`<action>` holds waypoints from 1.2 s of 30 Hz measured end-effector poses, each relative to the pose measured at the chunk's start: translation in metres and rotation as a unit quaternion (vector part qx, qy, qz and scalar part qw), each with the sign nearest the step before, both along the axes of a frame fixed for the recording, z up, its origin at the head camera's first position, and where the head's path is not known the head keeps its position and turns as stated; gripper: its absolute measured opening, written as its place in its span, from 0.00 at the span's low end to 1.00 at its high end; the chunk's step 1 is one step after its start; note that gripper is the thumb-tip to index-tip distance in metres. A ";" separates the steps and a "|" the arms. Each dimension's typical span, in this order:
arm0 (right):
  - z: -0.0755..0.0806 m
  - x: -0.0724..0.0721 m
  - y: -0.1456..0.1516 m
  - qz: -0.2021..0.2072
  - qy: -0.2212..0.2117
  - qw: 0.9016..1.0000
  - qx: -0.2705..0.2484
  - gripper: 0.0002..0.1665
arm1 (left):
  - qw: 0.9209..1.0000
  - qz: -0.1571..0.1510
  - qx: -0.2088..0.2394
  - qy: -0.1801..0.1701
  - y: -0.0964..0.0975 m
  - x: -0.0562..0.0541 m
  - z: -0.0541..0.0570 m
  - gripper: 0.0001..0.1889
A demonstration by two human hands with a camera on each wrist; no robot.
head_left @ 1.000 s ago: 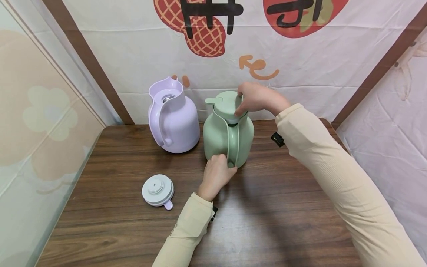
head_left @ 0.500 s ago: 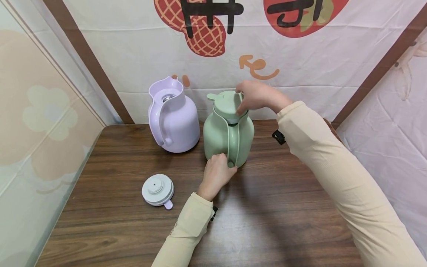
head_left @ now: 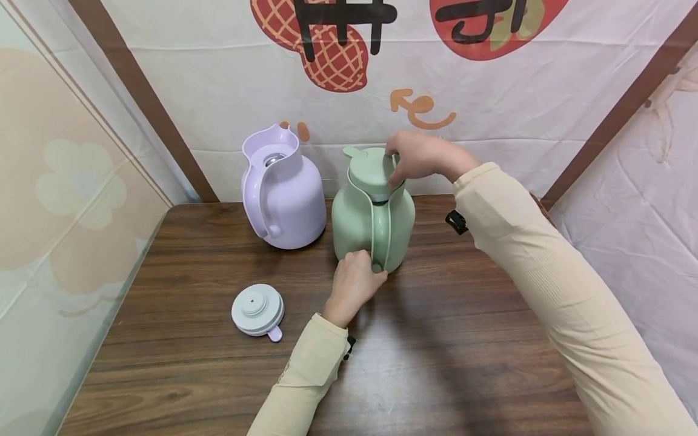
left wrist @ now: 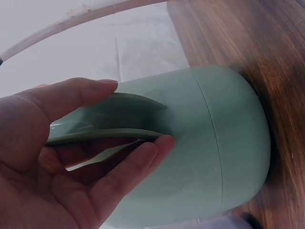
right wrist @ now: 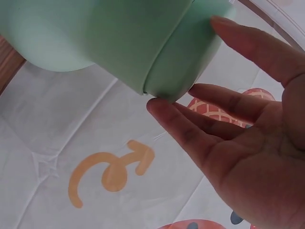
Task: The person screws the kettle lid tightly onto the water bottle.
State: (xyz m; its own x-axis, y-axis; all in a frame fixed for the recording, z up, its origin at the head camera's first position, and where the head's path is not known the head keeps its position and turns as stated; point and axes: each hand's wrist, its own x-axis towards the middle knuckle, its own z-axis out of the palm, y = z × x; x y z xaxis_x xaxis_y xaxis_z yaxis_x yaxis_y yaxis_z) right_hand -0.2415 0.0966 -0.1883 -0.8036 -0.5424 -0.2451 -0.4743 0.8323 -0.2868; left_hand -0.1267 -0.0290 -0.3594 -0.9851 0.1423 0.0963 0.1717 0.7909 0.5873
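A green thermos jug (head_left: 351, 221) stands upright on the table, with its handle (head_left: 381, 230) facing me. My left hand (head_left: 354, 281) holds the lower end of that handle; in the left wrist view, thumb and fingers lie on either side of it. On top, my right hand (head_left: 422, 156) pinches the edge of the green lid (head_left: 371, 168) between thumb and fingertips. The lid sits in the jug's mouth, its tab (head_left: 351, 152) pointing to the back left. How deep it is seated, I cannot tell.
A lilac thermos jug (head_left: 297, 200) stands lidless to the left, its metal-lined opening showing. In front of it, a pale lid (head_left: 257, 310) with a lilac tab lies upside down on the wooden table (head_left: 180, 363). A printed cloth wall (head_left: 229, 103) rises behind.
The green lid has turned clockwise in the jug's mouth: its tab swung from pointing left to back left. My right hand has shifted slightly with it. The left hand stays on the handle.
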 end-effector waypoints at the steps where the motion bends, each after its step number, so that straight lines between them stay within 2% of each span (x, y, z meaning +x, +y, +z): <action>1: 0.000 0.000 0.000 -0.002 0.002 1.000 0.002 0.23 | 1.000 0.000 0.000 0.000 0.000 0.000 0.000 0.25; 7: 0.001 0.005 -0.003 -0.028 0.009 1.000 0.007 0.23 | 1.000 0.000 0.006 -0.005 0.000 0.000 0.000 0.25; 12: 0.002 0.009 -0.007 -0.044 0.037 0.998 0.023 0.18 | 1.000 0.000 0.006 -0.003 -0.001 0.001 0.001 0.25; 15: 0.002 0.009 -0.009 -0.046 0.045 0.998 0.024 0.20 | 1.000 0.000 0.005 -0.002 -0.001 0.001 0.001 0.25; 21: 0.002 0.005 -0.006 -0.053 0.021 0.998 0.014 0.19 | 1.000 0.001 0.001 -0.005 0.000 0.000 0.001 0.25; 25: 0.001 -0.001 -0.003 -0.045 -0.004 0.999 0.006 0.36 | 1.000 0.003 -0.002 -0.005 0.000 0.000 0.001 0.25; 29: -0.001 -0.003 -0.002 -0.028 -0.015 0.999 -0.001 0.40 | 1.000 0.004 -0.004 -0.004 0.000 0.000 0.000 0.25; 32: -0.003 -0.002 -0.003 -0.029 -0.017 0.999 -0.005 0.40 | 1.000 0.004 -0.003 -0.001 0.000 0.000 0.000 0.25; 36: -0.003 0.000 -0.004 -0.033 -0.005 0.999 -0.011 0.26 | 1.000 0.006 -0.003 0.005 0.000 0.000 0.000 0.25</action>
